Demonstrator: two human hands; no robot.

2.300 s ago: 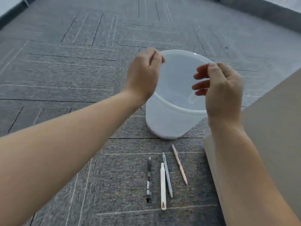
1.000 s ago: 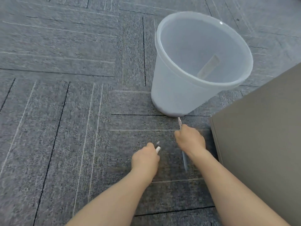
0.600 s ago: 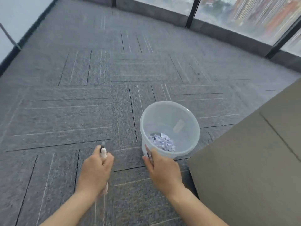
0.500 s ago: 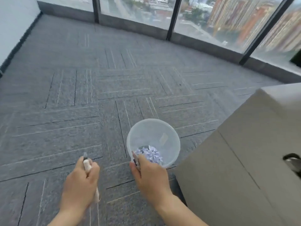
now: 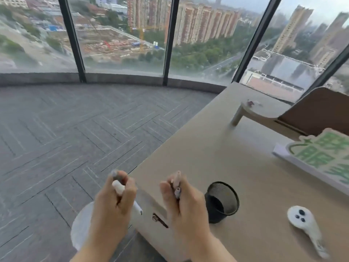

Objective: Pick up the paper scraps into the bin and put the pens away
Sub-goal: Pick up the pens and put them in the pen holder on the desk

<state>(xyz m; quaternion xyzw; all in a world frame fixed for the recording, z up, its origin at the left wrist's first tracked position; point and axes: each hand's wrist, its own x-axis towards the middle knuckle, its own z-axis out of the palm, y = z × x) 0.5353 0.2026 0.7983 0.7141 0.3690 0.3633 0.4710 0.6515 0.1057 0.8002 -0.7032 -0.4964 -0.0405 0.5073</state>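
We take the black mesh pen cup (image 5: pixel 221 201) as our landmark; it stands upright on the beige counter (image 5: pixel 217 148), close to the counter's near corner, and we see nothing inside its dark mouth.

Just left of the cup is our right hand (image 5: pixel 184 203), its grip closed around two pens: a pale pink pen (image 5: pixel 177 179) whose end rises above the knuckles, and a grey-white pen (image 5: pixel 177 192) whose end shows lower, between the fingers. The hand is near the cup but apart from it; we cannot tell whether it touches the counter below it.

Farther left of the cup, beyond the counter's edge and over the floor, is our left hand (image 5: pixel 115 203). Its grip is closed too, on a white pen (image 5: pixel 120 190) that runs through the fist and comes out below with its dark tip pointing toward the cup, and on a darker pen (image 5: pixel 115 173) whose blurred end sticks up above the fingers.

Below the left hand, down on the grey carpet (image 5: pixel 56 138) and well to the left of the cup, part of the white bin (image 5: pixel 83 224) shows as a pale round shape; our forearm covers most of it, and its contents are hidden.

To the right of the cup a white controller (image 5: pixel 306 229) with dark buttons lies flat on the counter. Behind the cup, toward the far right, lies a white card with green lettering (image 5: pixel 321 157), and beyond it a brown cardboard piece (image 5: pixel 317 112) stands tilted.
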